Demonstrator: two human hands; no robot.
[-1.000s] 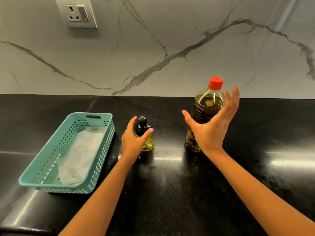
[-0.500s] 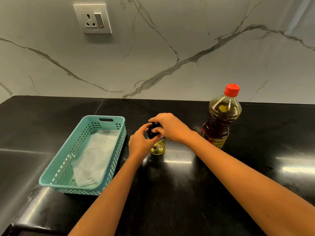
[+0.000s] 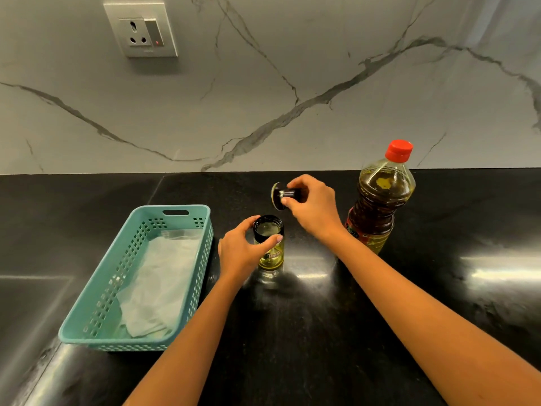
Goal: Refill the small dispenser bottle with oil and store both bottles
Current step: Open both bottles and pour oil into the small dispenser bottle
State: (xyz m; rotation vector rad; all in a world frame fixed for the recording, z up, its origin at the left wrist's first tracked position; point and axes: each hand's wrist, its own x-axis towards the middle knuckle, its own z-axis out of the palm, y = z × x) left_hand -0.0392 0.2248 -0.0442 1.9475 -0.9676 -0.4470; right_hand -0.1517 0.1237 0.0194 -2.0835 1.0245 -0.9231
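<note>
Across a glossy black stone worktop (image 3: 292,332), backed by a white marble wall (image 3: 322,68) with grey veins and a switched socket (image 3: 140,30), the small dispenser bottle (image 3: 270,256) stands upright. Its round mouth is uncovered and pale oil sits low in its clear body. The left grip (image 3: 243,250) curls round its dark neck. The right grip (image 3: 314,206) pinches the black pump top (image 3: 279,194), held clear above the bottle. Near on the right stands the tall oil bottle (image 3: 377,200) with its red cap (image 3: 398,150) on. To the left, a perforated teal plastic basket (image 3: 96,306) holds crumpled white paper (image 3: 164,276).
</note>
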